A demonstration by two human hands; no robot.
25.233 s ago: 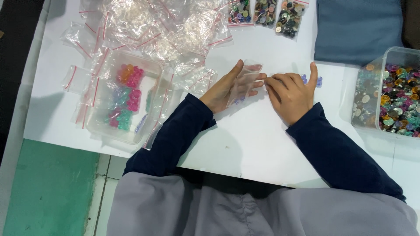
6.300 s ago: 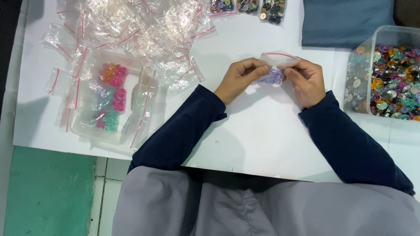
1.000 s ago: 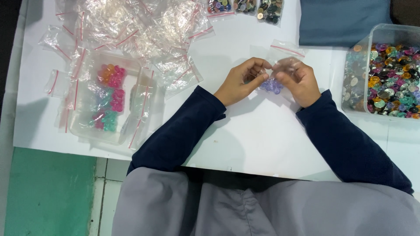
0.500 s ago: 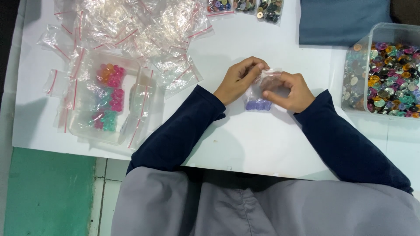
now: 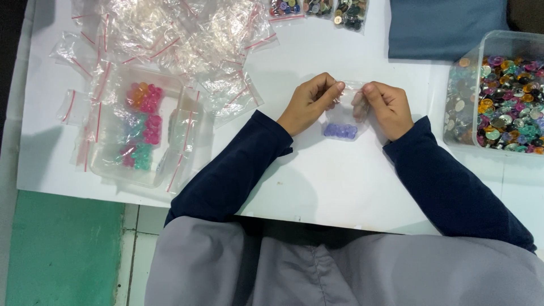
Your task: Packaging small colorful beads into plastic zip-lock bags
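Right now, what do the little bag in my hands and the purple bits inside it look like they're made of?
The small bag looks like thin clear plastic film: see-through, glossy, crinkled, pinched at its top by the left hand and the right hand. The purple pieces look like moulded plastic buttons or beads, round and faintly translucent; too small to be sure.

Blue cloth [image 5: 447, 25], empty bags [image 5: 170, 39]
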